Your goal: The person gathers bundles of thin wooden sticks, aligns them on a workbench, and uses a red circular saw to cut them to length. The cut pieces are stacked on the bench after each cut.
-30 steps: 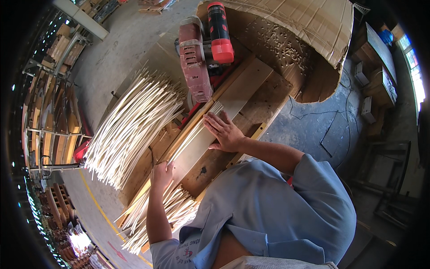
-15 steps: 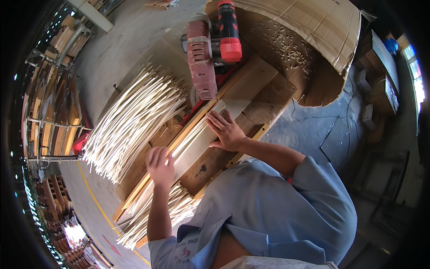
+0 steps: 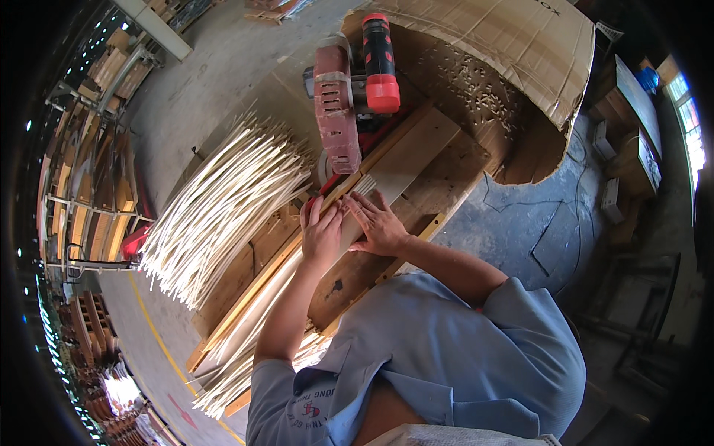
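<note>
My right hand [image 3: 378, 225] lies over a bundle of thin pale wooden sticks [image 3: 364, 183], its fingers stretched and its thumb apart. Close beside it, my left hand [image 3: 323, 232] rests over the wooden fence [image 3: 249, 297] and the sticks, fingers extended and nearly touching the right hand. The sticks run along the fence on a light board [image 3: 409, 156]; their middle is hidden under both hands. Just beyond the fingers stands a chop saw [image 3: 338, 111] with a dusty red guard and a black and red handle [image 3: 379, 63].
A large heap of thin sticks [image 3: 223, 208] lies left of the fence, and more sticks [image 3: 230, 379] lie near my left elbow. An open cardboard box [image 3: 513, 37] with small offcuts stands behind the saw. Racks of wood [image 3: 93, 201] line the far left.
My left hand has moved up and right along the fence to beside the right hand. The right hand stays on the sticks.
</note>
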Motion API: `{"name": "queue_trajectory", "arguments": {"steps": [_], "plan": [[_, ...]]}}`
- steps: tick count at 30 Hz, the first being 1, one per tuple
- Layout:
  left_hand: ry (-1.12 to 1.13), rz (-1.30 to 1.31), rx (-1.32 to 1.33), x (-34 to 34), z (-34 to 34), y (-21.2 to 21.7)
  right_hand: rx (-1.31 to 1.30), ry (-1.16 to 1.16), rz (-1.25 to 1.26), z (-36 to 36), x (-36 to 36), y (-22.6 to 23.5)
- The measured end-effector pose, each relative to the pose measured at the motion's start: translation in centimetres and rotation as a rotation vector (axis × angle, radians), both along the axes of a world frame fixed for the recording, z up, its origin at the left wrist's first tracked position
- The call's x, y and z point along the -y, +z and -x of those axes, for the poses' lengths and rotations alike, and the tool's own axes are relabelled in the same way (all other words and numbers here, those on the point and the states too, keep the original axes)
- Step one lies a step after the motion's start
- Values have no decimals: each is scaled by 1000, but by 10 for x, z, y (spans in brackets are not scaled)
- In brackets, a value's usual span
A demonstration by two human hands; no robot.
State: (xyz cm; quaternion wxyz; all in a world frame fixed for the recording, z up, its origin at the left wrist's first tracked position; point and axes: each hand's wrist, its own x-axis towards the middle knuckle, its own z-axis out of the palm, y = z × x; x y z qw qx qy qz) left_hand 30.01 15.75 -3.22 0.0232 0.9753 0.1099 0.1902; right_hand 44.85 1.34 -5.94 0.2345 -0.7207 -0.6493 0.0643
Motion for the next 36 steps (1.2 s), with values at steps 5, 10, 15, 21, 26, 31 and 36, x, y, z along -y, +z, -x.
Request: {"name": "queue_trajectory", "arguments": {"steps": [5,10,15,21,26,31,36], "plan": [[7,-44,40,-1,1,-11,-3,-1,13,1,0,4],[34,-60,20,4,1,-10,-46,-4,-5,0,0,5],[43,2,16,5,1,-8,-349,-273,-383,-11,-6,-5],[44,-17,18,3,2,-12,-96,-579,-378,-19,-19,-16],[47,-20,9,5,1,-9,-109,-584,-390,-20,-20,-22],[53,-31,3,5,1,-8,-108,-593,-360,-19,-21,-24],[54,-24,15,5,0,-8,-101,-583,-349,-19,-20,-24]]}}
